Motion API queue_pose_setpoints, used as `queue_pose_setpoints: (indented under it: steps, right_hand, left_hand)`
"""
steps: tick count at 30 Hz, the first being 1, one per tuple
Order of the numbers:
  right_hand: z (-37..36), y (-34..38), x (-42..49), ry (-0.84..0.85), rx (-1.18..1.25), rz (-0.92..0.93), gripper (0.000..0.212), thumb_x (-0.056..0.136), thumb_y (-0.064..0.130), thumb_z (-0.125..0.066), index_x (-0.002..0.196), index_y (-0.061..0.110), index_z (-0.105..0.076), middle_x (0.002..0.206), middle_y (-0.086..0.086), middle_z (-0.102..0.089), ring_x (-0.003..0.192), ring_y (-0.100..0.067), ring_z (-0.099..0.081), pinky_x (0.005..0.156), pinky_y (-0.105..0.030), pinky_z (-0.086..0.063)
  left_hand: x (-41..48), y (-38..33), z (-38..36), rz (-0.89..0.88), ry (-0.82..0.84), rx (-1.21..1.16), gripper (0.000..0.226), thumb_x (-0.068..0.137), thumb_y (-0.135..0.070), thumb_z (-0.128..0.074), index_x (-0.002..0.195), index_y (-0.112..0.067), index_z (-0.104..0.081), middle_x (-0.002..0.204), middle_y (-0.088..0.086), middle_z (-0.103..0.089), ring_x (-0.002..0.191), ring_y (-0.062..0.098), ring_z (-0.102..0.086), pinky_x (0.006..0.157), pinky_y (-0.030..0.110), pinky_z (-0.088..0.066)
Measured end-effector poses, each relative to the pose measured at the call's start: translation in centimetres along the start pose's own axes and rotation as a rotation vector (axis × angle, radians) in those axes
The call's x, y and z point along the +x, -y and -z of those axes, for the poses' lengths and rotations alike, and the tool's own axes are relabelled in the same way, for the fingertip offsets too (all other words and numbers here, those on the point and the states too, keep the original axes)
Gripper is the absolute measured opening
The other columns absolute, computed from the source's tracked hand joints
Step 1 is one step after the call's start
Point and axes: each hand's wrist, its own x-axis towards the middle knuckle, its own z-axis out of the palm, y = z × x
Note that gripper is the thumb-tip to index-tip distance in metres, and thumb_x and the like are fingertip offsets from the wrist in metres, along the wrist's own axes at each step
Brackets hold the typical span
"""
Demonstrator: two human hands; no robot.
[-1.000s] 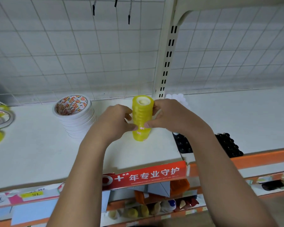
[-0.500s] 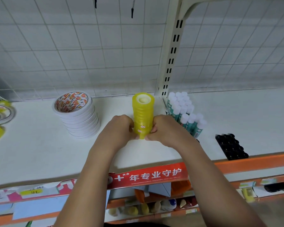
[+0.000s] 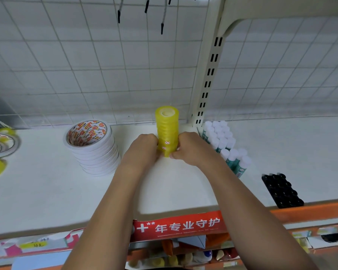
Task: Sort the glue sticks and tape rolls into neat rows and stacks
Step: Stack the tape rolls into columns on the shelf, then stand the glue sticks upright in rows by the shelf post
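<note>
A tall stack of yellow tape rolls (image 3: 167,125) stands upright on the white shelf (image 3: 47,188), near the back at the centre. My left hand (image 3: 142,148) grips its lower part from the left and my right hand (image 3: 191,148) grips it from the right. To the left stands a leaning stack of white tape rolls (image 3: 94,149) with a red-printed core. Rows of white-capped glue sticks (image 3: 222,143) stand to the right, just past my right hand. The bottom of the yellow stack is hidden by my fingers.
Loose tape rolls (image 3: 0,145) lie at the far left edge. A black block of capped items (image 3: 282,190) sits at the shelf's front right. A slotted upright post (image 3: 207,82) rises behind the glue sticks. A wire grid backs the shelf; a lower shelf holds goods.
Both hands have carried the yellow stack back and down onto the shelf, sliding lower on it. The glue sticks, hidden before behind my right hand, now show.
</note>
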Motion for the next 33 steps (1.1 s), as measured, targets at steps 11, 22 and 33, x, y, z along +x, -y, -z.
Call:
queue_pose_setpoints:
  steps: [11, 22, 33]
  right_hand:
    - [-0.2, -0.2, -1.7, -0.050, 0.051, -0.037, 0.033, 0.082, 0.024, -0.073, 0.066, 0.012, -0.046, 0.064, 0.000, -0.049, 0.057, -0.016, -0.048, 0.049, -0.028, -0.037]
    - [-0.8, 4.4, -6.1, 0.024, -0.121, 0.162, 0.017, 0.091, 0.027, -0.056, 0.089, 0.016, -0.068, 0.081, -0.005, -0.067, 0.078, -0.027, -0.063, 0.073, -0.039, -0.055]
    - [-9.0, 22.9, -7.0, 0.075, -0.081, 0.586, 0.019, 0.092, 0.029, -0.053, 0.108, 0.027, -0.065, 0.102, 0.007, -0.066, 0.093, -0.016, -0.061, 0.080, -0.037, -0.052]
  left_hand:
    - [-1.5, 0.0, -0.1, 0.052, 0.014, 0.026, 0.014, 0.086, -0.010, -0.053, 0.085, 0.002, -0.060, 0.090, 0.019, -0.064, 0.091, 0.038, -0.059, 0.069, 0.037, -0.046]
    - [-7.9, 2.6, 2.5, -0.053, -0.016, 0.052, 0.025, 0.095, -0.015, -0.047, 0.111, -0.022, -0.066, 0.112, 0.004, -0.066, 0.100, 0.025, -0.061, 0.085, 0.040, -0.051]
    - [-21.2, 16.5, 10.2, 0.301, -0.171, 0.071, 0.016, 0.095, -0.031, -0.048, 0.099, -0.028, -0.063, 0.100, -0.004, -0.061, 0.087, 0.020, -0.058, 0.075, 0.036, -0.051]
